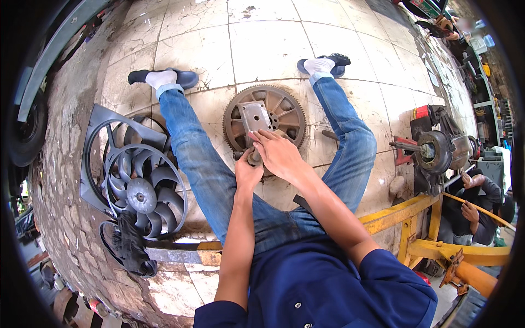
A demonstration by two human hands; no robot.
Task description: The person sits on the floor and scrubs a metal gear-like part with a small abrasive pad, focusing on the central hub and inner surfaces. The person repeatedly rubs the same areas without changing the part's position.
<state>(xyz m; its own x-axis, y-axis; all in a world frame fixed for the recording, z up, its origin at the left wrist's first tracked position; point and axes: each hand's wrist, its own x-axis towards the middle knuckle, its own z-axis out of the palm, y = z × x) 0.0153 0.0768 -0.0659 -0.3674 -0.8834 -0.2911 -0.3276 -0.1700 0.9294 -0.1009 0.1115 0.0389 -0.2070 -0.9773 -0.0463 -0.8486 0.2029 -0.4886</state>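
We had our right hand (280, 156) laid flat, fingers stretched and barely curled, with the fingertips on the lower corner of the grey metal plate (255, 116) that sat on the toothed ring gear (265, 119). It gripped nothing that we could see. Our left hand (247, 172) was just beside it, partly under the right wrist, curled around a small dark round part (254, 157) at the gear's lower edge; how tightly it closed we could not tell, since the right hand covered the fingers.

The gear lay flat on the cracked tile floor (262, 44) between our outstretched legs, its toothed rim close to the left knee and nearer still to the right shin. Beyond the gear's far edge, the tiles ran open up to our feet and past them.

To our left, well apart from the hands, a grey radiator fan in its shroud (134, 175) lay on the floor, with a black rag (131, 246) at its near edge. To our right stood a rusted hub assembly (435, 153) and, closer in, a yellow steel frame (415, 218) that crowded the right leg. Another person (476, 208) crouched behind that frame.
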